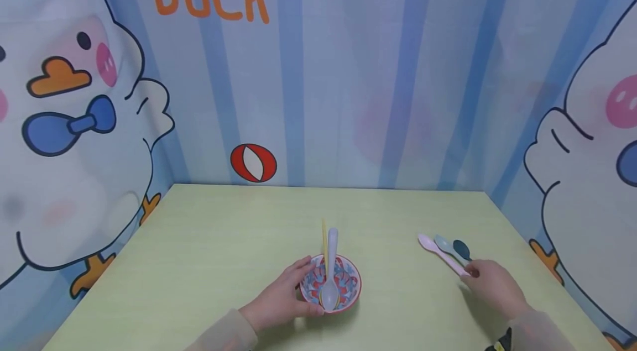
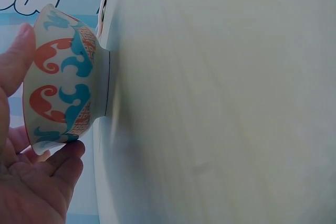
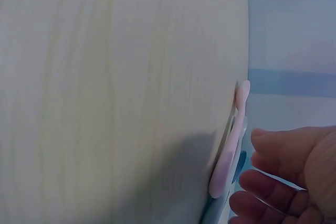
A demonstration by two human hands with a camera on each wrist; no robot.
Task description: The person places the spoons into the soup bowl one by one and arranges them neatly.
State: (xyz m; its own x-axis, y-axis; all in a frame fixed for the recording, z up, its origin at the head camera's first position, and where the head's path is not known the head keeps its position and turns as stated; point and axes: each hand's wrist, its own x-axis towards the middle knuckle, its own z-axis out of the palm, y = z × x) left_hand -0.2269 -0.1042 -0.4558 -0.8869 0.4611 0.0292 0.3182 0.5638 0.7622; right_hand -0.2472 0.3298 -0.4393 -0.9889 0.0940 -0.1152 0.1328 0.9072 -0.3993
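Note:
On the table stands a small patterned bowl [image 1: 354,284] with a red rim, its base on the tabletop in the left wrist view. My left hand [image 1: 281,296] holds its left side, thumb at the near rim and fingers at the far rim. A pale lavender spoon [image 1: 332,246] leans in the bowl, beside a thin yellow utensil [image 1: 325,237] whose lower end is mostly covered. At the right, my right hand [image 1: 495,284] is by the handle ends of a pink spoon [image 1: 440,251], a pale green spoon [image 1: 446,246] and a dark teal spoon [image 1: 461,249]. The right wrist view shows nothing between its thumb and fingers.
The light yellow-green table [image 1: 224,229] reaches back to a blue striped curtain [image 1: 338,91] printed with ducks. Tabletop separates the bowl from the three spoons at the right. Printed cloth also borders the table's left and right edges.

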